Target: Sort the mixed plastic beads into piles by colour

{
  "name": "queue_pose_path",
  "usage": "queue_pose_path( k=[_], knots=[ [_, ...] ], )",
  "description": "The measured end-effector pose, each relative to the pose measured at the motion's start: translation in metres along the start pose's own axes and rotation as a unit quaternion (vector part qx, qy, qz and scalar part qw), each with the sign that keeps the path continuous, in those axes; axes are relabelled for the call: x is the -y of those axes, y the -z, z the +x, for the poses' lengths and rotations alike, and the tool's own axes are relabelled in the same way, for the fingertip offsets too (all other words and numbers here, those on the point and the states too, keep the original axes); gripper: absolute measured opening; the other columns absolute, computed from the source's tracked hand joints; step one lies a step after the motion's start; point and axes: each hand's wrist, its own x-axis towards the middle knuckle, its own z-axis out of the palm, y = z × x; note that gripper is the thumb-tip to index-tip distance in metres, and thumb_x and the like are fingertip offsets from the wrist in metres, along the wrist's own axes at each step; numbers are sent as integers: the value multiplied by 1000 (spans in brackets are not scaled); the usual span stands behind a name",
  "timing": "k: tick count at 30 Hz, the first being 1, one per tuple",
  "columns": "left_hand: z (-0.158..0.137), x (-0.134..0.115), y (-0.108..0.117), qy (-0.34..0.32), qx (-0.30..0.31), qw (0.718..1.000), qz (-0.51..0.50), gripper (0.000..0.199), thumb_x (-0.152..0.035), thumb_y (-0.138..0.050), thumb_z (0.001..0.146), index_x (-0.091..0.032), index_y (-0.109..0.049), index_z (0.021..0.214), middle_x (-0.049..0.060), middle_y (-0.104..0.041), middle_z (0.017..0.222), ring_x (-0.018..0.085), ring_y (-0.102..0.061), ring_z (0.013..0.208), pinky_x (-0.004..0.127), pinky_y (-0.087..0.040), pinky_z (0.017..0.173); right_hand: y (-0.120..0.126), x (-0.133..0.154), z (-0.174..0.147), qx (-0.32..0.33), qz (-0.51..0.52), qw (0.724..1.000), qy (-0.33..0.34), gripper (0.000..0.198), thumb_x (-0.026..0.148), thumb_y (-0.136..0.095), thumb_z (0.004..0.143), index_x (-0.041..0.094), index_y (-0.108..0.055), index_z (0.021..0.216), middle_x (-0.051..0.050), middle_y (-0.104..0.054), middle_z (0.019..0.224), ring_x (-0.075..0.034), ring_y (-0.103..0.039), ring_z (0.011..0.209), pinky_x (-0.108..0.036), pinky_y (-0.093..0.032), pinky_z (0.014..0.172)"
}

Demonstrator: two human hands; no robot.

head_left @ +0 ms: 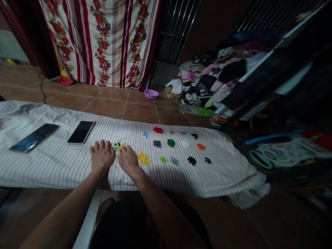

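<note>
Forearms extend over the near edge of the cloth-covered desk, left hand and right hand, backs upward, beside mixed green-and-yellow pieces midway toward its far edge, a yellow pile right of the latter hand, neither grip's closure being discernible.

From where I'm standing, the yellow pile is loose, tiny bits, kinda spread out. Mixed green-and-yellow scatter sits left of it, partly hidden; lime-green pile's to its right.
</note>
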Motion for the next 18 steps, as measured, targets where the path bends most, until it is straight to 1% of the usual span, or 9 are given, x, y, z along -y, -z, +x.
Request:
queue_pose_path(
  k=[5,9,14,18],
  knots=[
    [-1,0,2,1,1,1000,3,37,-31,-27,92,-14,-57,105,14,-58,111,33,-45,117,45,-32,92,4,-8,-3,9,53,998,26,22,18,-42,94,20,-58,108,-7,-61,108,-17,-57,104,-29,-46,91],
    [-1,-2,7,-2,15,1000,10,37,-31,-26,92,-14,-57,104,13,-58,111,32,-46,115,44,-31,92,11,-11,-4,14,75,996,41,19,20,-43,95,21,-58,107,-5,-61,109,-15,-57,104,-28,-46,90],
    [-1,-4,11,-3,23,1000,16,38,-30,-25,92,-15,-56,105,13,-57,111,31,-45,115,43,-31,92,28,-17,-4,12,77,997,22,18,26,-45,96,21,-59,105,-5,-63,106,-17,-59,99,-28,-46,86],
    [-1,-4,12,0,28,1000,10,38,-31,-25,91,-14,-56,106,13,-57,110,30,-46,112,42,-32,90,40,-36,-5,-12,75,997,10,18,25,-45,95,19,-60,103,-6,-62,102,-17,-59,94,-27,-46,82]
  ],
)
